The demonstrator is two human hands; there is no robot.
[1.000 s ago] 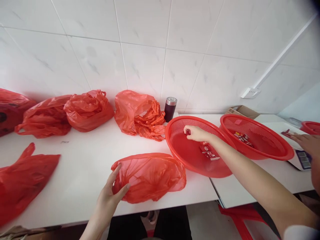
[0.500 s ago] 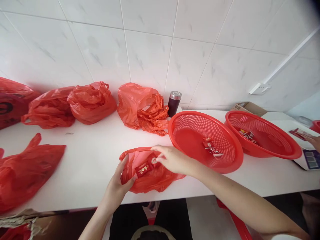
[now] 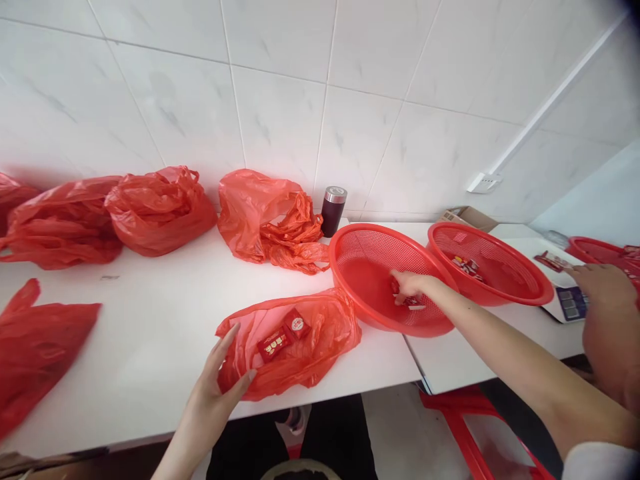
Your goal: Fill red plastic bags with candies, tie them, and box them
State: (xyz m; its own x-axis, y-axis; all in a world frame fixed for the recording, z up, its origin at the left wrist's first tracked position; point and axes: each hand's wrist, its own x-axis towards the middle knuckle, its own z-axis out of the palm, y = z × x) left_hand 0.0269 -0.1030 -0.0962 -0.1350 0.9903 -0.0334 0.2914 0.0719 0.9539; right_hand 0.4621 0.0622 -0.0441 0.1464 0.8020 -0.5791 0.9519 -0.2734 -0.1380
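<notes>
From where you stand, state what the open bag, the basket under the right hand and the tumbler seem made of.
Open bag: thin plastic film, glossy and translucent, crinkled throughout.
Basket: probably smooth moulded plastic, given its even, perforated wall.
Tumbler: possibly dark-coated metal, given its shiny silvery top.

Clear passage crosses the table between the leftmost bag and the left hand; the nearer basket blocks low movement rightward; the flask obstructs behind.

Two red packets lie inside a crumpled, open red bag beside a perforated red basket.
</notes>
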